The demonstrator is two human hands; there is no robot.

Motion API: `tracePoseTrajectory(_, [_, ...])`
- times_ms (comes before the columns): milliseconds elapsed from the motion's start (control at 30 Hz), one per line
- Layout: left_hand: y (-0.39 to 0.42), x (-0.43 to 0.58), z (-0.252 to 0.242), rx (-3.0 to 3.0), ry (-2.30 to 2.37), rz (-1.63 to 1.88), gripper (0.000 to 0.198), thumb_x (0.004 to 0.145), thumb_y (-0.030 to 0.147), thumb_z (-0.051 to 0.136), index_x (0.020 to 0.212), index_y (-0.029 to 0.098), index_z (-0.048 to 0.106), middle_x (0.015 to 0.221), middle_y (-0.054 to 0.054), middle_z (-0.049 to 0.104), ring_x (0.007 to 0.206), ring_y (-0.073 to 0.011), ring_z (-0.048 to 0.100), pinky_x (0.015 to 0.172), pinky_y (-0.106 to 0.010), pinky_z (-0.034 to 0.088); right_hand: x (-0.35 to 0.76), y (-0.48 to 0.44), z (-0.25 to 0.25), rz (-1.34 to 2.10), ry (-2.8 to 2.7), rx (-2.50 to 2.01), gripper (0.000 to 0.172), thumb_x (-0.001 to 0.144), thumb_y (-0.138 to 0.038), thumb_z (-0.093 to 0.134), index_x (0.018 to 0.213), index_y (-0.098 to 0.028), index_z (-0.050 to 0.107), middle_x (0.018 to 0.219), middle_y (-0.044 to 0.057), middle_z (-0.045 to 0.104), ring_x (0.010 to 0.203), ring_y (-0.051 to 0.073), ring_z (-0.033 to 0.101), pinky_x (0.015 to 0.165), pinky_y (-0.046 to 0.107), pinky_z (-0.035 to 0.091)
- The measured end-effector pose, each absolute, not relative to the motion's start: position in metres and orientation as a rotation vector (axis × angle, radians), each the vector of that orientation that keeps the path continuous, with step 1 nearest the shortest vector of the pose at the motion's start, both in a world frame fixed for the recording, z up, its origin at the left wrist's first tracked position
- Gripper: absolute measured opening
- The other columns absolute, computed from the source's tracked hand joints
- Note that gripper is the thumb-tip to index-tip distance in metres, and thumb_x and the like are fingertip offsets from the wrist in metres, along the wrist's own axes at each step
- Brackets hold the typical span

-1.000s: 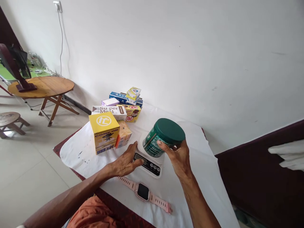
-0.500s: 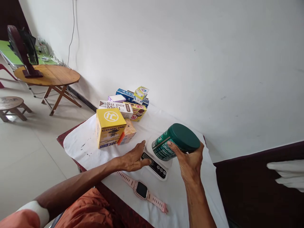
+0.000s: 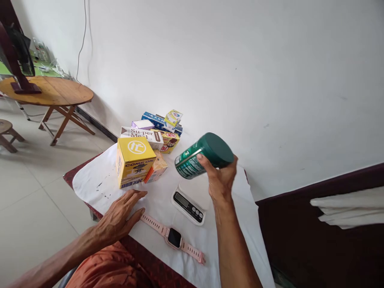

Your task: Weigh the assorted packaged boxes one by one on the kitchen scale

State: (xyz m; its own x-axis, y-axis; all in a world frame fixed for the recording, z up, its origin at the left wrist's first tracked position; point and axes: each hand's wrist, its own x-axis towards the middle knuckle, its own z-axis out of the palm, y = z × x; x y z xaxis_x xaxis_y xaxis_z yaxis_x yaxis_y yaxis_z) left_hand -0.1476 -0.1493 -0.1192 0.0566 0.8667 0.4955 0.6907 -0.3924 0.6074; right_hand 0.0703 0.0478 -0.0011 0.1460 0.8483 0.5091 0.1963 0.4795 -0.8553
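Observation:
My right hand (image 3: 220, 180) grips a green tin (image 3: 201, 157) with a green lid, tilted on its side and lifted above the white kitchen scale (image 3: 191, 200). The scale's pan is bare. My left hand (image 3: 120, 216) lies flat on the white cloth (image 3: 99, 180), fingers spread, just in front of a yellow box (image 3: 134, 161) and left of a pink smartwatch (image 3: 172, 237). An orange packet (image 3: 156, 170) leans against the yellow box.
Several small boxes (image 3: 156, 130) are piled at the cloth's far end by the white wall. A round wooden table (image 3: 51, 93) with a dark stand and a low stool (image 3: 6, 132) are on the tiled floor at left. Folded white cloth (image 3: 351, 210) lies at right.
My right hand has lifted the green tin off the scale and tilted it. My left hand has pulled back from the scale's buttons to the cloth near the yellow box.

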Motion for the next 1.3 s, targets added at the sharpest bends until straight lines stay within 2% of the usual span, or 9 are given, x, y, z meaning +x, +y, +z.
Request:
tracePoseTrajectory(433, [-0.148, -0.142, -0.122, 2.225, 1.666, 1.221, 0.034, 0.104, 0.029, 0.05, 0.136, 0.019, 0.053, 0.116, -0.011, 0.07, 0.104, -0.0247, 0.067, 0.09, -0.04, 0.06, -0.006, 0.084, -0.055, 0.715, -1.466, -1.172, 0.086, 0.053, -0.053, 0.092, 0.121, -0.021, 0.051, 0.122, 0.011, 0.068, 0.107, 0.025, 0.066, 0.092, 0.039, 0.053])
tracePoseTrajectory(700, [-0.147, -0.141, -0.122, 2.184, 1.675, 1.168, 0.029, 0.104, 0.032, 0.047, 0.127, 0.019, 0.06, 0.111, -0.011, 0.071, 0.098, -0.0253, 0.068, 0.087, -0.042, 0.059, -0.007, 0.078, -0.06, 0.822, -1.578, -1.042, 0.084, 0.065, -0.053, 0.087, 0.131, -0.02, 0.048, 0.134, 0.014, 0.063, 0.118, 0.025, 0.062, 0.1, 0.038, 0.051])
tracePoseTrajectory(833, [-0.147, -0.143, -0.122, 2.139, 1.645, 1.116, 0.029, 0.104, 0.033, 0.046, 0.126, 0.021, 0.06, 0.11, -0.01, 0.07, 0.098, -0.0255, 0.067, 0.087, -0.043, 0.058, 0.012, 0.06, -0.051, 0.892, -1.565, -1.12, 0.095, 0.07, -0.054, 0.082, 0.146, -0.019, 0.037, 0.145, 0.019, 0.055, 0.13, 0.028, 0.056, 0.101, 0.042, 0.051])
tracePoseTrajectory(900, [-0.147, -0.143, -0.117, 2.11, 1.615, 1.091, 0.029, 0.104, 0.034, 0.046, 0.127, 0.022, 0.06, 0.111, -0.01, 0.069, 0.098, -0.0252, 0.067, 0.086, -0.042, 0.057, 0.024, 0.044, -0.045, 0.802, -1.511, -1.183, 0.089, 0.073, -0.055, 0.08, 0.144, -0.018, 0.039, 0.143, 0.02, 0.055, 0.129, 0.029, 0.056, 0.098, 0.043, 0.052])
tracePoseTrajectory(967, [-0.145, -0.141, -0.107, 2.093, 1.579, 1.035, 0.028, 0.103, 0.033, 0.049, 0.127, 0.023, 0.059, 0.114, -0.01, 0.068, 0.101, -0.0254, 0.067, 0.088, -0.041, 0.057, 0.033, 0.027, -0.04, 0.684, -1.491, -1.191, 0.074, 0.077, -0.056, 0.077, 0.133, -0.018, 0.047, 0.133, 0.018, 0.06, 0.12, 0.028, 0.061, 0.095, 0.043, 0.053])
tracePoseTrajectory(1033, [-0.14, -0.136, -0.095, 2.104, 1.538, 0.931, 0.034, 0.099, 0.032, 0.055, 0.132, 0.023, 0.056, 0.124, -0.011, 0.066, 0.11, -0.0274, 0.065, 0.093, -0.043, 0.056, 0.036, 0.011, -0.035, 0.644, -1.557, -1.171, 0.062, 0.078, -0.056, 0.076, 0.123, -0.02, 0.053, 0.123, 0.015, 0.064, 0.11, 0.026, 0.064, 0.092, 0.043, 0.054])
tracePoseTrajectory(1100, [-0.131, -0.126, -0.087, 2.138, 1.487, 0.814, 0.05, 0.094, 0.033, 0.065, 0.139, 0.018, 0.051, 0.135, -0.016, 0.061, 0.122, -0.0325, 0.061, 0.101, -0.047, 0.053, 0.032, 0.0, -0.032, 0.698, -1.706, -1.147, 0.059, 0.077, -0.055, 0.078, 0.12, -0.021, 0.055, 0.121, 0.013, 0.065, 0.11, 0.026, 0.064, 0.094, 0.044, 0.054])
tracePoseTrajectory(1200, [-0.11, -0.107, -0.09, 2.192, 1.359, 0.736, 0.075, 0.085, 0.043, 0.075, 0.146, 0.012, 0.044, 0.146, -0.024, 0.053, 0.134, -0.0403, 0.052, 0.108, -0.054, 0.047, 0.018, -0.005, -0.031, 0.764, -1.899, -1.141, 0.068, 0.074, -0.053, 0.08, 0.128, -0.021, 0.053, 0.13, 0.016, 0.064, 0.12, 0.029, 0.062, 0.099, 0.047, 0.052])
tracePoseTrajectory(1300, [-0.086, -0.089, -0.105, 2.253, 1.171, 0.817, 0.088, 0.085, 0.058, 0.072, 0.151, 0.01, 0.038, 0.153, -0.029, 0.045, 0.14, -0.0433, 0.047, 0.112, -0.059, 0.042, 0.002, 0.001, -0.033, 0.764, -1.997, -1.141, 0.078, 0.073, -0.054, 0.079, 0.135, -0.018, 0.049, 0.134, 0.019, 0.064, 0.125, 0.032, 0.062, 0.103, 0.051, 0.05])
